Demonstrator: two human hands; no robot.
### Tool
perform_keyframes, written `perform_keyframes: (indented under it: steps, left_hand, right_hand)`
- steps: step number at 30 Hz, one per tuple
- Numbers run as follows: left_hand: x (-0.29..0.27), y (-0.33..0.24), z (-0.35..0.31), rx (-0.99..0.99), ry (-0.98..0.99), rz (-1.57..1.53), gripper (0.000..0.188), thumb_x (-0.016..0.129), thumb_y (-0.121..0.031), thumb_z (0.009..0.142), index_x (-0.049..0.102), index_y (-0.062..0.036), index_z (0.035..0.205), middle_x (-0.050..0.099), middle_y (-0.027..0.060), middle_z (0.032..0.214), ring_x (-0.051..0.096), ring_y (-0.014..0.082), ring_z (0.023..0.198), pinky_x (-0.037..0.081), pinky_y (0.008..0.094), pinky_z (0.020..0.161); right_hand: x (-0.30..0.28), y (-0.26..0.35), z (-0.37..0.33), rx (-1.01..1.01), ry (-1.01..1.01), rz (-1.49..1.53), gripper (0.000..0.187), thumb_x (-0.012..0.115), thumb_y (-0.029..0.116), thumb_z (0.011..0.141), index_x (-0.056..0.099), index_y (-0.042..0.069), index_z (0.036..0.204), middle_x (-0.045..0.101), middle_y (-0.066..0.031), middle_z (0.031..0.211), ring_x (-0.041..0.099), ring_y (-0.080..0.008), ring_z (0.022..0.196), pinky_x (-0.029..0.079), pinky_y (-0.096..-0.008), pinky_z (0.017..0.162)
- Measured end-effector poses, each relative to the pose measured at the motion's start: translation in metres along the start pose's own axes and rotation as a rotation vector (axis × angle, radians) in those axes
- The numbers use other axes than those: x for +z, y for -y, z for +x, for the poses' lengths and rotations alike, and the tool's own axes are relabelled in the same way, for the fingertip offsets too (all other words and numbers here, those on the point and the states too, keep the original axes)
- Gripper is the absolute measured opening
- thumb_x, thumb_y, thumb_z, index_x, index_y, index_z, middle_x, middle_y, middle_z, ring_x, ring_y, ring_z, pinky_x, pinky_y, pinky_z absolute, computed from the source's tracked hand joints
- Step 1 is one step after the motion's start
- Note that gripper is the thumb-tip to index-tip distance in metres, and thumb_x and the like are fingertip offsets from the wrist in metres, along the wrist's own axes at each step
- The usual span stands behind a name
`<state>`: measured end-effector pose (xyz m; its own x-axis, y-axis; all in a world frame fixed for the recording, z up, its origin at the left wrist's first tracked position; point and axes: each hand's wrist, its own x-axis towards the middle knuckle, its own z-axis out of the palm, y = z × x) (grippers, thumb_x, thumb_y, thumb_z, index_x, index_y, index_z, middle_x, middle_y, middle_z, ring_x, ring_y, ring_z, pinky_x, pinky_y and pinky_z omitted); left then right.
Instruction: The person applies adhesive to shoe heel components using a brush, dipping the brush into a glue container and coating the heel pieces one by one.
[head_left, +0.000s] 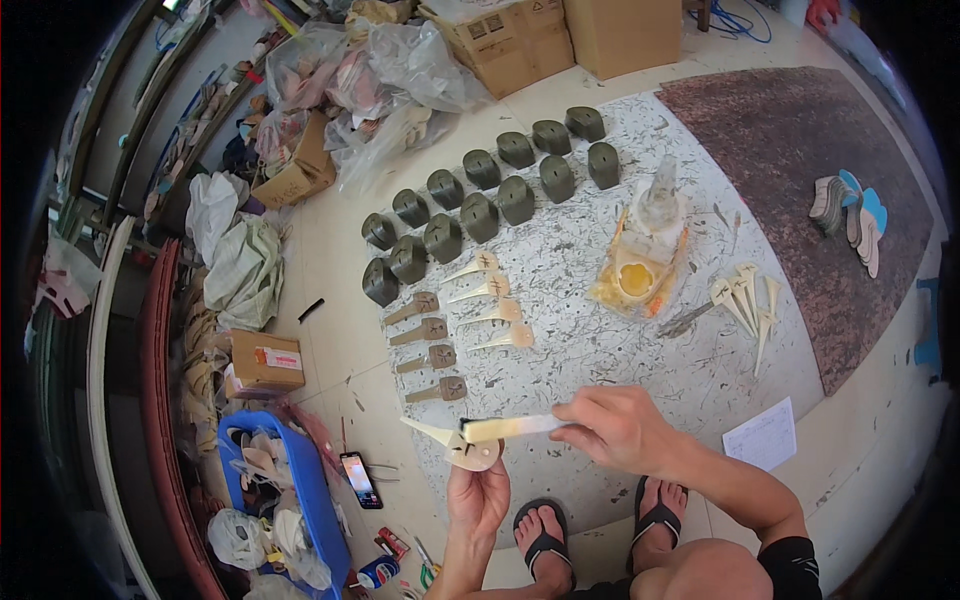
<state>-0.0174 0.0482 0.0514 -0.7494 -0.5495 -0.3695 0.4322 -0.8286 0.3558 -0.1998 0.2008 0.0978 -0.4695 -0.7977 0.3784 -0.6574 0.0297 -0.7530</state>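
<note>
My left hand (pixel 478 500) holds a cream stiletto shoe heel (pixel 470 452) by its broad end, with the thin tip pointing up and left. A dark mark shows on its broad face. Closed around a flat, yellowish brush (pixel 505 429) is my right hand (pixel 618 428); the brush's far end lies over the heel. Beyond my hands stand cream heels (pixel 495 312) and a column of brown heels (pixel 432 357). Two rows of dark green block heels (pixel 480 217) extend behind them. To the right sits a glue-smeared container (pixel 633 280) with yellow liquid.
More cream heels (pixel 748 300) lie at the right, beyond a paper sheet (pixel 760 434). Shaped pieces (pixel 850 215) rest on a dark brown sheet (pixel 790 140). At the left are a blue basket (pixel 335 545), a phone (pixel 360 480) and a carton (pixel 268 362). Plastic bags (pixel 400 80) are piled behind.
</note>
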Motion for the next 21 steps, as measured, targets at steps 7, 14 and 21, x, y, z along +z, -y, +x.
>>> perform_keyframes:
  steps: [7, 14, 21]
  left_hand:
    - [-0.008, 0.001, 0.003, -0.009, 0.063, -0.129, 0.032, 0.052, -0.011, 0.096, 0.049, 0.0017, 0.125, 0.059, 0.0141, 0.121, 0.057, 0.0246, 0.113, 0.045, 0.0362, 0.105]
    - [0.012, 0.016, 0.007, 0.156, -0.081, 0.203, 0.031, 0.055, -0.008, 0.094, 0.053, 0.0012, 0.123, 0.06, 0.0111, 0.119, 0.06, 0.0202, 0.107, 0.047, 0.0322, 0.098]
    - [0.015, 0.005, 0.01, 0.392, -0.047, 0.98, 0.023, 0.06, 0.005, 0.085, 0.065, 0.0039, 0.107, 0.061, 0.0076, 0.108, 0.058, 0.0131, 0.096, 0.048, 0.0258, 0.082]
  right_hand:
    - [0.005, -0.002, -0.047, 0.186, 0.155, 0.282, 0.021, 0.074, 0.014, 0.079, 0.061, 0.004, 0.092, 0.064, -0.009, 0.076, 0.064, -0.0257, 0.063, 0.048, -0.0328, 0.05]
    - [0.033, 0.019, -0.059, 0.443, 0.247, 0.652, 0.017, 0.065, 0.012, 0.088, 0.06, 0.0, 0.098, 0.066, -0.0083, 0.082, 0.063, -0.0131, 0.071, 0.048, -0.0267, 0.062]
    - [-0.001, 0.004, -0.059, 0.643, 0.271, 0.777, 0.013, 0.063, 0.01, 0.088, 0.061, 0.0, 0.096, 0.065, -0.0013, 0.081, 0.057, -0.0056, 0.072, 0.044, -0.0231, 0.061]
